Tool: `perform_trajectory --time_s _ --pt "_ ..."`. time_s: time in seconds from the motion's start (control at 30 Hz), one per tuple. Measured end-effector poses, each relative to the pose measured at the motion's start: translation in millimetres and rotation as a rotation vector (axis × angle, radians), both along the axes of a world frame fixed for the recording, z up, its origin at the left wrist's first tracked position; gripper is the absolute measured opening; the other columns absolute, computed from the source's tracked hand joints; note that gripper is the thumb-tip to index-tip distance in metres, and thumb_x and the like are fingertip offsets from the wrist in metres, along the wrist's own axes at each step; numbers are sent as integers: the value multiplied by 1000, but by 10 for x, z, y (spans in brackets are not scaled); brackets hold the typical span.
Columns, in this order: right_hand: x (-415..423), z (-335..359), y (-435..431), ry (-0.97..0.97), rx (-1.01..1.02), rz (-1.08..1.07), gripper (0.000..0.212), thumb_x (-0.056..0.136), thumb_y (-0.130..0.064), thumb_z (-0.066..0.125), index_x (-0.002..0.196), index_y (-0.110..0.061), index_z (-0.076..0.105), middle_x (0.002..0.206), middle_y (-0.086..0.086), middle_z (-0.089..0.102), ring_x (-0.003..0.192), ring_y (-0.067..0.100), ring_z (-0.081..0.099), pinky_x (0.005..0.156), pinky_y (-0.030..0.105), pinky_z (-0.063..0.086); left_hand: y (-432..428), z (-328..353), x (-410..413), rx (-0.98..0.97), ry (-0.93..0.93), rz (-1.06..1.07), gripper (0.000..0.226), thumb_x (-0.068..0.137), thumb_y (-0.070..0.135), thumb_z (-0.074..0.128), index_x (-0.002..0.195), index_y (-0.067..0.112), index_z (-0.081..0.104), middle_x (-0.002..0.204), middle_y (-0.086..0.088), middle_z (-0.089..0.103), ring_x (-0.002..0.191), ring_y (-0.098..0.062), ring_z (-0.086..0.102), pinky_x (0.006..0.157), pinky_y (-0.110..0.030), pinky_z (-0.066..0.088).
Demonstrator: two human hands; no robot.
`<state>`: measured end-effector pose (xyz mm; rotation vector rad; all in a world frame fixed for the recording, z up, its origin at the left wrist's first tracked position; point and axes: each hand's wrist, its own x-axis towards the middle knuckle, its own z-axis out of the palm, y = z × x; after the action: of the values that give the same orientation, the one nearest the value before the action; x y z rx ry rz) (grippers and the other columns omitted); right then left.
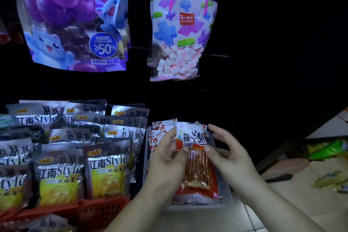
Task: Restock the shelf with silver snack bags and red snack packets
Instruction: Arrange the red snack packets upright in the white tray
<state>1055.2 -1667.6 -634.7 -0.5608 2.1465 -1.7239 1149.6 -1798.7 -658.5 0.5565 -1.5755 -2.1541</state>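
A red snack packet (196, 169) with a white top and a clear window lies over a clear tray (227, 197) on the shelf. My left hand (166, 158) pinches its left side and my right hand (228, 153) pinches its right side, thumb on the front. More red packets (160, 128) stand behind it in the tray. Several silver snack bags (107, 171) marked "Style" stand in rows in a red basket (98, 209) to the left.
A purple grape candy bag (69, 19) and a marshmallow bag (180, 30) hang above the shelf. Green and yellow packets (327, 150) lie on the tiled floor at right, beside the dark shelf frame (293, 145).
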Motion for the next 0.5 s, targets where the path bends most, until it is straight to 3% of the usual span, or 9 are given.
perform_trajectory --time_s 0.1,0.17,0.23,0.3,0.37,0.43,0.5 --pt "12 10 -6 -15 -20 41 41 95 4 65 120 -29 68 105 3 75 98 26 73 85 47 61 10 -34 35 -88 -15 54 60 99 5 61 137 50 47 132 13 62 108 -3 68 81 -19 54" --pt "-4 19 -6 36 -21 -31 32 94 6 66 109 -22 69 100 -1 75 88 20 73 75 35 63 -6 -85 40 -145 -16 96 59 95 4 68 131 47 49 123 15 62 90 -10 71 65 -20 54" --pt "-34 4 14 9 -25 -62 30 90 8 69 106 -17 69 97 1 76 79 16 72 72 29 60 -15 -142 29 -170 -21 87 52 91 0 71 117 43 60 108 11 67 83 -16 70 61 -26 56" --pt "-50 10 43 -88 -45 -46 32 88 11 70 107 -14 71 94 9 77 76 17 72 68 30 61 -5 -169 14 -191 -54 6 48 90 -1 72 110 43 70 98 2 72 86 -24 69 72 -40 61" --pt "-83 5 82 -148 -55 -33 36 85 13 72 110 -12 73 96 11 78 77 16 73 65 27 59 4 -156 25 -166 -91 -101 56 93 2 69 124 49 67 116 -1 72 99 -18 70 87 -51 61" --pt "-111 -8 119 -189 -53 -26 37 83 13 73 110 -12 75 96 9 78 77 14 74 63 23 58 -6 -162 39 -148 -101 -175 63 94 6 67 136 52 57 140 11 61 124 -14 63 100 -50 56" --pt "-128 -26 137 -192 -47 -26 39 82 12 74 111 -15 75 92 7 78 80 14 75 64 22 58 19 -153 47 -144 -93 -181 65 95 4 66 140 50 54 143 15 58 125 -13 62 103 -37 55"
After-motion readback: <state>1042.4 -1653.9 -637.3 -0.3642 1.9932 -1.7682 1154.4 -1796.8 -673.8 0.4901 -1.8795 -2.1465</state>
